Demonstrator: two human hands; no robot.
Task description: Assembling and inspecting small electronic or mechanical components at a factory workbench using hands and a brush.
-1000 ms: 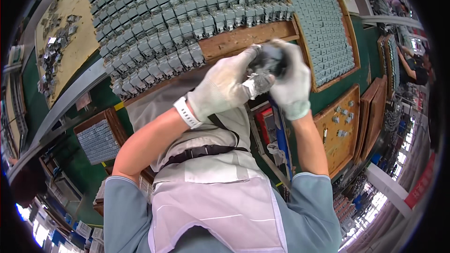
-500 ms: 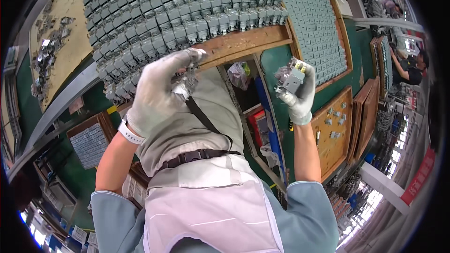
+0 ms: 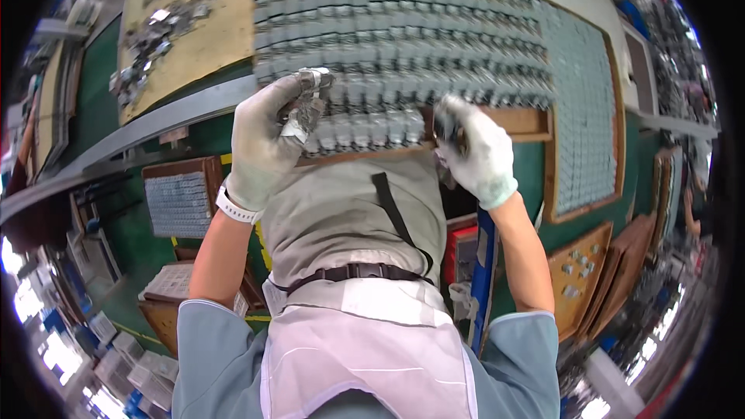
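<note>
My left hand [image 3: 261, 136], in a whitish glove with dark fingertips, is closed around several small shiny metal pieces [image 3: 301, 118]. It hovers over the near left part of a large tray's rows of small grey box-shaped parts [image 3: 365, 54]. My right hand [image 3: 483, 154], also gloved, is at the near row's right end, just above the tray's bare wooden strip [image 3: 512, 122]. Its fingers are curled around a small box-shaped part [image 3: 448, 129], which looks dark and blurred here; the fingers partly hide it.
At far left, metal pieces [image 3: 155, 45] lie heaped on a pale board [image 3: 221, 12]. Another filled tray stands to the right, with a wooden rim [image 3: 621, 120]. A wooden board [image 3: 563, 275] nearer me bears several small parts. A metal rail [image 3: 194, 105] runs along the left.
My right hand has moved left and inward, from beside the tray to the near row's end. The view has turned and shifted. My left hand keeps its hold on the metal pieces.
</note>
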